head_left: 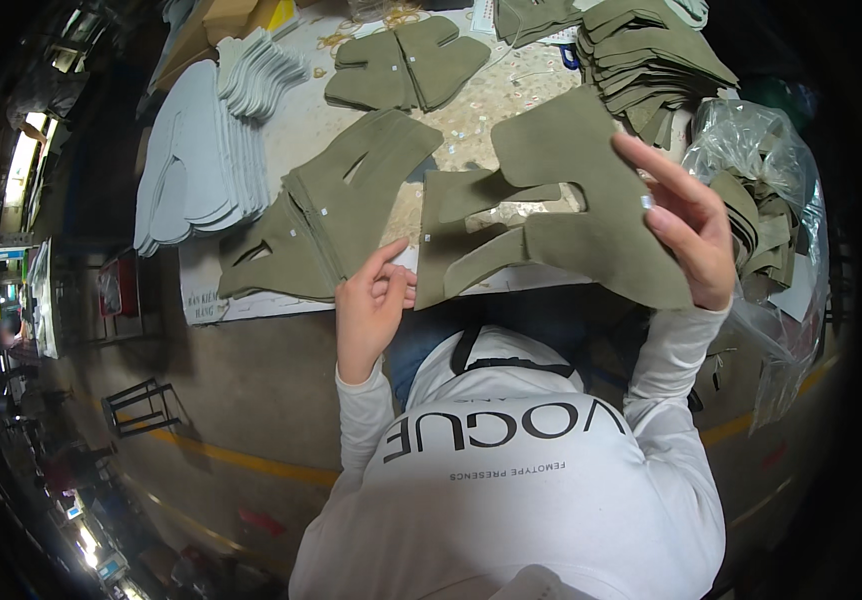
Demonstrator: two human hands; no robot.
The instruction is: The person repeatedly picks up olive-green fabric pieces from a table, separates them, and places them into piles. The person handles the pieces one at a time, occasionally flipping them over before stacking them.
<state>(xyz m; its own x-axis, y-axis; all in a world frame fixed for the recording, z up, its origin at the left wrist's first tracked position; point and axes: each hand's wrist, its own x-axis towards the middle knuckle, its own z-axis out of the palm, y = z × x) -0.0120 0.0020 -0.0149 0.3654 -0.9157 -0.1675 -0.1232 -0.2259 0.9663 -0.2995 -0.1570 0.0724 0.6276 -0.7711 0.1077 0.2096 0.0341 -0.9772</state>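
My right hand (693,225) grips the right edge of an olive-green cut fabric piece (561,215), thumb on top. The piece is raised and tilted, with slots and rounded lobes. A small white sticker (648,202) shows by my thumb. My left hand (373,305) is at the table's front edge, index finger stretched out and the other fingers loosely curled, with nothing visible in it. Right beside it lies a stack of olive pieces (351,220) with slits and small white stickers. Another olive piece (436,210) lies partly under the held one.
Light grey cut-piece stacks (201,160) stand at the left. Two olive stacks (406,65) lie farther back, and a taller olive pile (651,55) is at the back right. A clear plastic bag (766,150) with olive pieces hangs at the right edge. A stool (141,408) stands on the floor.
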